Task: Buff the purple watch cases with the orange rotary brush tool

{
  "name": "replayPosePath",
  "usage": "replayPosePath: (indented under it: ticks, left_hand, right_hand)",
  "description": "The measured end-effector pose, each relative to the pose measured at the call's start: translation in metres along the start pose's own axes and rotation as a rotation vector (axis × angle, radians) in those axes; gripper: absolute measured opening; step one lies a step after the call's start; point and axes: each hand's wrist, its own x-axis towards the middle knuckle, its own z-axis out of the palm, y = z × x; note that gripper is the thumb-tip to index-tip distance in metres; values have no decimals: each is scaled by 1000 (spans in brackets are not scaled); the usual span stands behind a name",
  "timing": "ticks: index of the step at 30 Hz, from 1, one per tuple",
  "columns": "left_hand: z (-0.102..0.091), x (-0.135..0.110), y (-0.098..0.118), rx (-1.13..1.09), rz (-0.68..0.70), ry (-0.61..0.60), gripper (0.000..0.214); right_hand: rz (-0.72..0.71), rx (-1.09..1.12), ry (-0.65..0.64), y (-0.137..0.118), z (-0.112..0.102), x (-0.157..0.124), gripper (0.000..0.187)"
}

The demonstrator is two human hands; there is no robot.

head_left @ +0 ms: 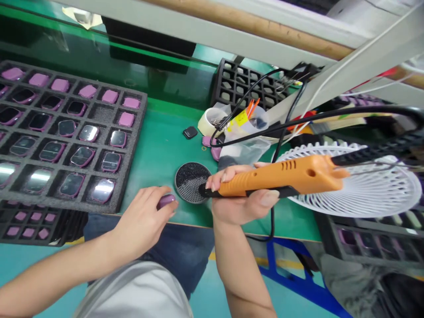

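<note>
My left hand (145, 216) is closed around a small purple watch case (165, 201) at the front edge of the green table. In my right hand (245, 203) is an orange and black corded electric screwdriver (281, 176), held with its black nose down over a round dish (192, 182). The dish has a perforated surface, with small dark pieces gathered on part of it. The tool's tip is hidden. To the left lies a dark foam tray (134, 145) with purple watch cases in its compartments, several showing dark glassy faces.
Behind the dish are a small black square part (190, 132), a roll of tape (208, 122) and a plastic cup (243, 126) with orange-handled tools. A white fan guard (357, 190) stands right. A black cable (318, 115) crosses above the table. Another compartment tray (217, 86) sits behind.
</note>
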Motion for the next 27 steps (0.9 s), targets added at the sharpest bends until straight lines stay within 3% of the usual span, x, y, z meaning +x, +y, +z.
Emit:
replayPosePath:
  ticks: [7, 17, 27]
  left_hand:
    - [3, -6, -3, -110, -24, 63, 22]
    - [11, -1, -5, -109, 9, 67, 18]
    - [11, 1, -1, -91, 17, 121, 11]
  right_hand:
    - [19, -9, -7, -2, 0, 1, 47]
    - [70, 33, -165, -48, 15, -10, 44]
    - [171, 81, -289, -42, 20, -21, 49]
